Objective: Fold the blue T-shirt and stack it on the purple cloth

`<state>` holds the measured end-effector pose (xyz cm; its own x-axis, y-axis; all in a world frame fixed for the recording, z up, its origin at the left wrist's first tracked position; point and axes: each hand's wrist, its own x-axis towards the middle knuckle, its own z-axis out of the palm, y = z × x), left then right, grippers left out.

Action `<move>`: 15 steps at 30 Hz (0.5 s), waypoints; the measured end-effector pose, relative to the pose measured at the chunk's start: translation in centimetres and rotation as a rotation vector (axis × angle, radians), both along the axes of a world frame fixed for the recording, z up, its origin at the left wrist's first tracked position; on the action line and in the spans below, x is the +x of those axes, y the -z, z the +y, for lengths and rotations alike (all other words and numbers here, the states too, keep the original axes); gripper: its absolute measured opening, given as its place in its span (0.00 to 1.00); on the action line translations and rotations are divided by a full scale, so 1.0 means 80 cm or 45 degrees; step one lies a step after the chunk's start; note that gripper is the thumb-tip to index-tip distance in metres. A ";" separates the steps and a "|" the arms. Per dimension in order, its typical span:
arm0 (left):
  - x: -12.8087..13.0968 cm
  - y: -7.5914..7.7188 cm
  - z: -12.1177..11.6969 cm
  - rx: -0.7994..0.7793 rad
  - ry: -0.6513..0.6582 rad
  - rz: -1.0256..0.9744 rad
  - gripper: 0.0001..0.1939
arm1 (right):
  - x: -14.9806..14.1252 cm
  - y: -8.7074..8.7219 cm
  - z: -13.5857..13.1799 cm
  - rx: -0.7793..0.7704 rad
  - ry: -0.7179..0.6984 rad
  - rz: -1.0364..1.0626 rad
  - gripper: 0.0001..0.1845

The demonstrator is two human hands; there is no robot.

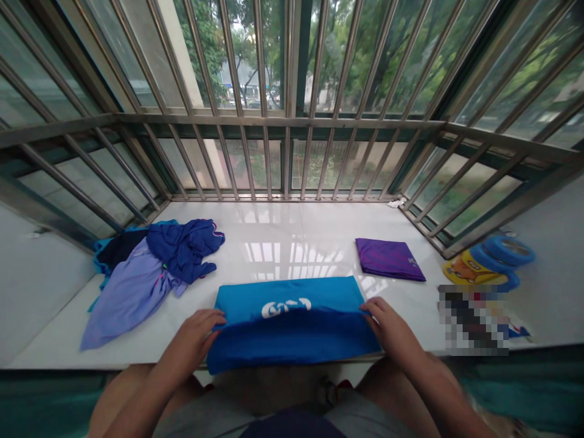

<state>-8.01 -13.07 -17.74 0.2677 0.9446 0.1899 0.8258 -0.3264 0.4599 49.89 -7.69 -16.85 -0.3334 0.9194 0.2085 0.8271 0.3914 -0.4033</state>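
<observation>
A blue shirt lies in a wide folded strip at the front edge of the white sill. It has a white print on its lighter upper layer, and a darker blue layer shows along the near side. My left hand is closed on its left end, fingers pinching the cloth. At the opposite end my right hand pinches the right edge between thumb and fingers. To the right, beyond the blue cloth, rests a purple garment folded into a flat rectangle.
Crumpled clothes lie at the left: a lavender garment, a dark blue one and others beneath. A blue-and-yellow mug-like container is at the right, beside a blurred-out object. Metal window bars enclose the sill.
</observation>
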 end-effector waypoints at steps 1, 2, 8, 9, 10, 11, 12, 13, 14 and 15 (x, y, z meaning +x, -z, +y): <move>0.001 0.018 -0.024 -0.004 0.024 0.014 0.13 | 0.005 0.016 -0.020 -0.031 -0.035 -0.029 0.15; 0.002 0.033 -0.044 0.001 0.036 0.016 0.14 | 0.010 0.029 -0.036 -0.049 -0.051 -0.055 0.16; -0.002 0.065 -0.081 0.041 -0.251 -0.008 0.21 | 0.001 0.039 -0.054 0.018 0.054 -0.156 0.22; -0.001 0.064 -0.078 0.034 -0.306 -0.006 0.24 | -0.005 0.033 -0.048 0.031 0.060 -0.195 0.23; 0.001 0.062 -0.075 0.028 -0.347 -0.007 0.26 | -0.010 0.027 -0.042 0.036 0.055 -0.245 0.24; 0.004 0.061 -0.072 0.020 -0.375 -0.013 0.28 | -0.016 0.022 -0.035 0.029 0.039 -0.301 0.23; 0.008 0.059 -0.070 0.013 -0.393 -0.026 0.28 | -0.020 0.018 -0.029 0.011 0.017 -0.357 0.23; 0.012 0.057 -0.067 0.009 -0.401 -0.045 0.27 | -0.024 0.014 -0.023 -0.013 -0.009 -0.407 0.21; 0.015 0.055 -0.065 0.007 -0.404 -0.066 0.26 | -0.026 0.010 -0.018 -0.037 -0.032 -0.447 0.20; 0.018 0.053 -0.064 0.002 -0.399 -0.084 0.24 | -0.028 0.007 -0.014 -0.056 -0.049 -0.472 0.18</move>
